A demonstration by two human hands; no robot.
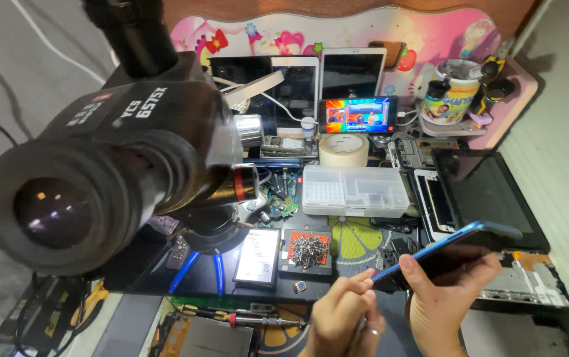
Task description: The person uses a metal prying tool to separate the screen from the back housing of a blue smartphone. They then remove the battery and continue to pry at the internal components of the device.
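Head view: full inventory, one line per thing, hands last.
microscope: 1, black, left foreground
blue phone: 1, blue case, held in right hand
tablets: at least 3, white-framed, propped at back
playing phone: 1, lit screen, before the tablets
tape roll: 1, cream, centre back
parts organiser: 1, clear plastic, centre
screw tray: 1, orange and black, under organiser
battery: 1, white label, left of screw tray
mug: 1, printed, back right
dark tablet: 1, black, right
screwdriver: 1, red band, front edge
left hand: pinching a thin tool, hard to make out
right hand: gripping blue phone
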